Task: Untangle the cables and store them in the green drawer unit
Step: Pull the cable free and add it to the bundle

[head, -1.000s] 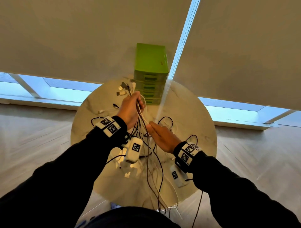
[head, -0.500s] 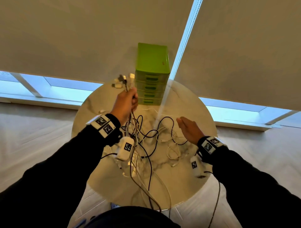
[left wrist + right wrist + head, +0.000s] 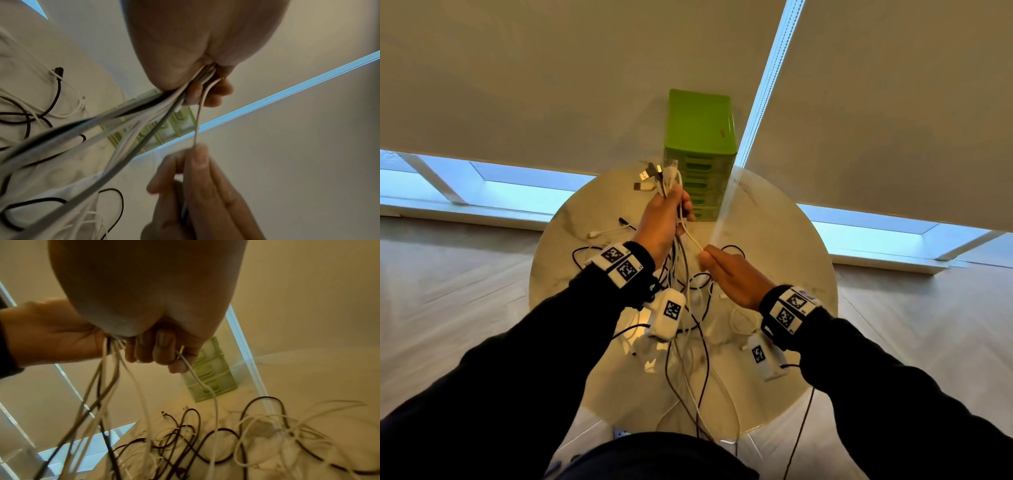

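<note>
The green drawer unit (image 3: 700, 137) stands at the far edge of the round table (image 3: 784, 240), with its drawers closed. My left hand (image 3: 667, 219) is raised in front of it and grips a bundle of cables (image 3: 678, 274), whose plugs (image 3: 657, 174) stick up above the fist. One thin white cable (image 3: 690, 236) leaves the fist slantwise, and my right hand (image 3: 705, 255) pinches it between its fingertips just below and to the right. The left wrist view shows that white cable (image 3: 197, 121) taut between the fist (image 3: 205, 91) and the right fingers (image 3: 197, 162). Beyond the right hand (image 3: 179, 360), the same cable (image 3: 213, 402) drops to the table.
Loose black and white cables (image 3: 722, 308) lie tangled on the table under my hands, and several hang over its near edge (image 3: 698, 411). Two single cable ends (image 3: 613, 229) lie at the left. Window blinds (image 3: 893, 102) hang right behind the drawer unit.
My right hand, open and out to the right half a second ago, has come back in and taken hold of a white cable. The left hand has kept the bundle raised.
</note>
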Available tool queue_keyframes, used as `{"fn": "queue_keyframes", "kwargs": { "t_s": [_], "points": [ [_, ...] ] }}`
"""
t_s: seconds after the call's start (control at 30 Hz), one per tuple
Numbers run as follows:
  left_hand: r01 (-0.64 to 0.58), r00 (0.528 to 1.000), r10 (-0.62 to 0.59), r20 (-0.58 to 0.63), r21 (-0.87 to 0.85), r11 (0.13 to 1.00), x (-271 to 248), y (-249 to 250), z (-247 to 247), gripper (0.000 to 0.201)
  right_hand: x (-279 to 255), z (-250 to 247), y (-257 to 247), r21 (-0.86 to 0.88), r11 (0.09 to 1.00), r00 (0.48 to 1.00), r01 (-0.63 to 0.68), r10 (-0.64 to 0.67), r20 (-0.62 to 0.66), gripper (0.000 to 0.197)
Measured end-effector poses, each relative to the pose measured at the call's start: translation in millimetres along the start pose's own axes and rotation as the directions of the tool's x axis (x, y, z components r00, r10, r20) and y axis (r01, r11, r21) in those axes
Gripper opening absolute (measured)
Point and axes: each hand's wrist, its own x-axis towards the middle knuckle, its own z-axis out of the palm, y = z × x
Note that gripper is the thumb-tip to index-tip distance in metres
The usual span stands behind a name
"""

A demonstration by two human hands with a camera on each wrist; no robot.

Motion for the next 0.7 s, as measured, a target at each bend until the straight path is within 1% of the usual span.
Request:
{"fn": "queue_keyframes", "kwargs": {
  "t_s": [0.07, 0.17, 0.27, 0.37, 0.47, 0.57, 0.63, 0.7],
  "points": [
    [-0.032, 0.999, 0.031, -0.016, -0.057, 0.998, 2, -1, -1, 0.033, -9, -6, 19, -0.035, 0.997, 0.997, -0.075, 0.076, 0.034, 0.033],
    [-0.076, 0.997, 0.075, -0.031, -0.036, 0.996, 4, -4, 1, 0.032, -27, -18, 56, -0.117, 0.974, 0.978, -0.194, 0.202, 0.054, 0.03],
    [-0.107, 0.994, 0.108, -0.023, 0.034, 0.994, 5, -6, 5, 0.031, -43, -32, 85, -0.192, 0.951, 0.967, -0.241, 0.252, 0.032, 0.028],
    [-0.129, 0.991, 0.13, -0.026, 0.025, 0.991, 4, -3, 11, 0.029, -58, -44, 100, -0.214, 0.942, 0.964, -0.258, 0.266, 0.007, 0.025],
    [-0.134, 0.99, 0.136, -0.045, 0.037, 0.99, 5, 0, 11, 0.026, -73, -55, 108, -0.2, 0.935, 0.956, -0.292, 0.292, -0.029, 0.028],
    [-0.123, 0.99, 0.126, -0.062, 0.059, 0.991, 5, -3, 15, 0.024, -83, -66, 104, -0.179, 0.92, 0.937, -0.349, 0.346, -0.049, 0.029],
    [-0.117, 0.991, 0.122, -0.054, 0.081, 0.99, 0, -8, 28, 0.024, -84, -68, 94, -0.232, 0.887, 0.912, -0.399, 0.41, -0.003, 0.023],
    [-0.109, 0.994, 0.11, 0.0, 0.109, 0.988, -8, -17, 50, 0.024, -81, -63, 76, -0.278, 0.862, 0.883, -0.424, 0.462, 0.085, 0.023]
  ]
}}
